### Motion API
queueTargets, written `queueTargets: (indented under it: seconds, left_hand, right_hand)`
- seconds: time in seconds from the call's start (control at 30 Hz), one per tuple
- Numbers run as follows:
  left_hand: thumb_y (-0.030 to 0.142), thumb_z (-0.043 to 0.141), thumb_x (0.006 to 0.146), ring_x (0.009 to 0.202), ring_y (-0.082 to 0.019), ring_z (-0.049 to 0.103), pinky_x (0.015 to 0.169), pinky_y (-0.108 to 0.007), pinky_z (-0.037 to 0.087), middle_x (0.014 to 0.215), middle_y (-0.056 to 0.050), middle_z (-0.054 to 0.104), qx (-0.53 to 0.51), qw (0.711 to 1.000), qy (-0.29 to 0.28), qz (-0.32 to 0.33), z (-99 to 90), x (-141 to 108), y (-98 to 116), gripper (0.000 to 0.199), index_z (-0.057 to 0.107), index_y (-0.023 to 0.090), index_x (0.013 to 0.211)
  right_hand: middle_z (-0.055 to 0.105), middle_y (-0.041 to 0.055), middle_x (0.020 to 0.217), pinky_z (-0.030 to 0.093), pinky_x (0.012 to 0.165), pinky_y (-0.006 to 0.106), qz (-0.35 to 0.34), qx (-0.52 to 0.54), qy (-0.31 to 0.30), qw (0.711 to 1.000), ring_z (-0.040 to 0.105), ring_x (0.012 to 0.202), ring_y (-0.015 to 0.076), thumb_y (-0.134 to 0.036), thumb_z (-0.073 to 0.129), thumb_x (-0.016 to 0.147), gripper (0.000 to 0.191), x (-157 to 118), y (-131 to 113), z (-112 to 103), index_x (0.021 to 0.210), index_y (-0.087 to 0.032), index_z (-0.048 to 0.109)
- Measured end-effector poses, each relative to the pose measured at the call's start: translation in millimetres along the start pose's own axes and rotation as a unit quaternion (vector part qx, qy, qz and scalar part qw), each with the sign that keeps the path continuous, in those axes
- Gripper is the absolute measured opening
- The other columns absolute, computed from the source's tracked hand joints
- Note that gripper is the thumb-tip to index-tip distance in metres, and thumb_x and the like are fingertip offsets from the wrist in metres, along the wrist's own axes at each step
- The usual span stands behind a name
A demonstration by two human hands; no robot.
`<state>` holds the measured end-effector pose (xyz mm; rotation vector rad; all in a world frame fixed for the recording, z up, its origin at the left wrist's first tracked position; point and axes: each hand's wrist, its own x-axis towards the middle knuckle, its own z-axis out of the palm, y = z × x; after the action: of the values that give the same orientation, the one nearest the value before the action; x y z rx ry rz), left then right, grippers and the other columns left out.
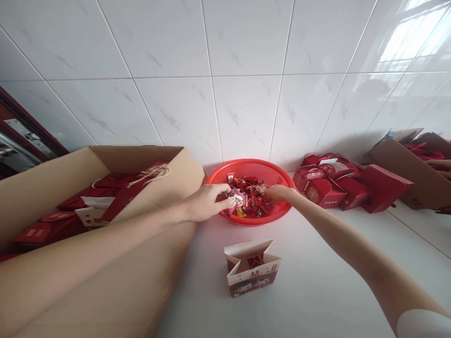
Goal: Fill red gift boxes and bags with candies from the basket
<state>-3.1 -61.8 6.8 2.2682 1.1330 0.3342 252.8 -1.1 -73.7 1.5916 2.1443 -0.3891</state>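
Note:
A red plastic colander [214,177] full of small wrapped candies [251,201] stands against the wall. Over its left side, my left hand [206,202] is closed, thumb and fingers around a pink-red candy packet [237,201] with white lettering. My right hand [280,193] reaches over the right rim into the candies, and its fingertips are hidden among them. In front of the colander a red and cream paper gift bag [255,277] stands upright with its top open. Something red with a heart-like pattern shows inside the bag.
On the left is a large cardboard box [141,277] holding red gift bags [128,190] with rope handles. Several red gift boxes [326,192] are piled to the right. Beyond them stands another cardboard box [405,171], with another person's hand [440,165] at it. A tiled wall closes off the back.

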Motion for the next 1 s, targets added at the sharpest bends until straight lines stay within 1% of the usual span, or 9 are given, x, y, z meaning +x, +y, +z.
queueTargets:
  seconds: [0.17,0.23,0.37,0.5,0.6,0.7,0.83,0.9,1.0]
  left_hand:
    - [0.05,0.052,0.083,0.072,-0.019,0.06,0.063,-0.028,0.043,0.074,0.001,0.063,-0.002,1.0,0.006,-0.011,2.4,2,-5,0.029,0.046,0.022,0.074]
    - [0.048,0.05,0.084,0.075,-0.02,0.062,0.066,-0.029,0.045,0.076,0.0,0.065,-0.008,1.0,-0.003,-0.017,2.8,2,-6,0.027,0.045,0.023,0.075]
    - [0.047,0.049,0.085,0.077,-0.02,0.062,0.067,-0.029,0.044,0.079,0.0,0.066,-0.006,1.0,-0.011,-0.021,2.4,1,-6,0.025,0.046,0.023,0.078]
    - [0.045,0.048,0.086,0.071,-0.018,0.057,0.06,-0.028,0.038,0.075,0.002,0.061,0.019,1.0,-0.004,-0.014,2.5,1,-5,0.026,0.044,0.023,0.074]
    - [0.045,0.048,0.087,0.07,-0.017,0.055,0.06,-0.027,0.036,0.074,0.002,0.059,0.018,1.0,-0.005,-0.016,2.7,1,-4,0.027,0.043,0.022,0.073]
    - [0.045,0.049,0.086,0.07,-0.017,0.055,0.06,-0.027,0.037,0.074,0.002,0.06,0.013,1.0,-0.005,-0.021,2.4,1,-3,0.027,0.043,0.022,0.073]
    - [0.046,0.051,0.085,0.071,-0.018,0.057,0.061,-0.027,0.04,0.075,0.002,0.062,0.001,1.0,-0.003,-0.021,2.0,1,-3,0.027,0.046,0.022,0.074]
    - [0.047,0.051,0.085,0.073,-0.019,0.059,0.062,-0.028,0.042,0.076,0.001,0.064,-0.008,1.0,-0.001,-0.022,2.5,1,-5,0.027,0.048,0.022,0.076]
    - [0.048,0.05,0.086,0.074,-0.019,0.059,0.065,-0.029,0.045,0.078,-0.001,0.064,-0.019,1.0,0.009,-0.021,4.2,3,-10,0.027,0.049,0.022,0.079]
  right_hand:
    - [0.065,0.0078,0.113,0.056,0.083,0.038,-0.029,0.078,0.01,0.997,0.065,0.095,0.0186,-0.035,0.058,0.098,0.026,-1,10,-2,0.114,-0.016,0.063]
    - [0.066,0.0039,0.092,0.054,0.076,0.033,-0.056,0.122,0.034,0.99,0.063,0.082,0.0161,-0.03,0.056,0.098,0.019,-1,16,-4,0.093,-0.014,0.066]
    - [0.05,-0.0022,0.062,0.042,0.063,0.028,-0.122,0.224,0.088,0.963,0.046,0.06,0.0118,-0.019,0.05,0.093,0.034,-5,24,-4,0.059,-0.017,0.049]
    - [0.044,-0.0039,0.059,0.039,0.059,0.027,-0.173,0.333,0.123,0.919,0.041,0.056,0.0105,-0.033,0.054,0.088,0.035,-9,27,-1,0.058,-0.018,0.044]
    - [0.055,-0.0003,0.07,0.046,0.062,0.028,-0.196,0.408,0.139,0.881,0.055,0.063,0.0137,-0.049,0.054,0.086,0.036,-11,24,3,0.068,-0.018,0.052]
    - [0.066,0.0069,0.087,0.054,0.068,0.031,-0.229,0.524,0.121,0.811,0.068,0.075,0.0196,-0.056,0.054,0.085,0.041,-14,18,7,0.087,-0.016,0.059]
    - [0.072,0.011,0.085,0.053,0.052,0.026,-0.257,0.713,0.041,0.651,0.07,0.062,0.0192,-0.046,0.06,0.087,0.034,-20,6,10,0.093,-0.013,0.06]
    - [0.073,0.0088,0.079,0.053,0.049,0.024,-0.267,0.742,0.025,0.614,0.069,0.057,0.0173,-0.043,0.06,0.09,0.03,-23,-2,10,0.093,-0.013,0.06]
    - [0.071,0.0026,0.074,0.056,0.054,0.023,-0.297,0.75,0.035,0.59,0.07,0.057,0.0157,-0.038,0.074,0.082,0.029,-30,-16,10,0.092,-0.015,0.06]
